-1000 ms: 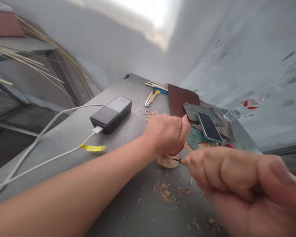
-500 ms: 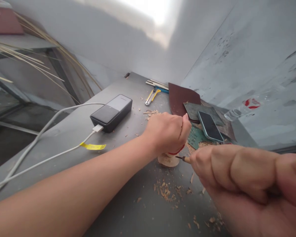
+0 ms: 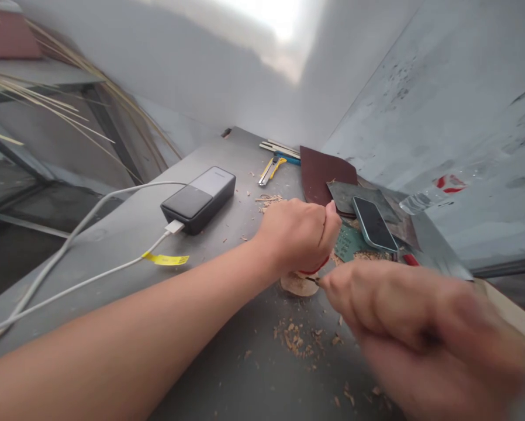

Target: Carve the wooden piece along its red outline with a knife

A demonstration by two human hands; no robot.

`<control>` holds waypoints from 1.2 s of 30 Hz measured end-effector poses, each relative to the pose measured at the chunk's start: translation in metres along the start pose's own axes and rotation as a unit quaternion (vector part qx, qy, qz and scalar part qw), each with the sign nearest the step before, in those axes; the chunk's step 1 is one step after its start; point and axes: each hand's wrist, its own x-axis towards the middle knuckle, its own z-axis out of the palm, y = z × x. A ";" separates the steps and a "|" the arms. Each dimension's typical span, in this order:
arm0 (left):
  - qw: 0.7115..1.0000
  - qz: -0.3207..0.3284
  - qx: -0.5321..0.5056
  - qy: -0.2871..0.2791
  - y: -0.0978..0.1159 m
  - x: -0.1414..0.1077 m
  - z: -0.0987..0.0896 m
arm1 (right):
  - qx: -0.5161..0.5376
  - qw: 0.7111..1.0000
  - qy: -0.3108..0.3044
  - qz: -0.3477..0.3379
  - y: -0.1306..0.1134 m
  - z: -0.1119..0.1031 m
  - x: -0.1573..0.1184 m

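Leftmost on the grey tabletop (image 3: pixel 227 374), a boxy black-and-grey power bank (image 3: pixel 199 200) lies tethered to a white cable (image 3: pixel 113 278) with a yellow label (image 3: pixel 166 259). Next, the left hand (image 3: pixel 295 234) is curled tightly down onto a pale, rounded piece of wood (image 3: pixel 299 286), its fingertips hidden. This wood rests on the tabletop just below that hand, with curled tan shavings (image 3: pixel 295 339) scattered nearer the camera. Against its right edge sits the thin dark tip of a slim, light-handled tool (image 3: pixel 311 279). The right hand (image 3: pixel 389 304), blurred, is closed around the handle; compared with half a second ago, it has shifted left and covers nearly all of it. That suggests the tip is being pushed into the wood, though the depth of any cut cannot be told.
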 end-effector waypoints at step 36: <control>1.000 0.003 0.013 -0.015 0.001 -0.001 -0.001 | -0.071 0.993 0.030 -0.092 0.000 0.003 -0.003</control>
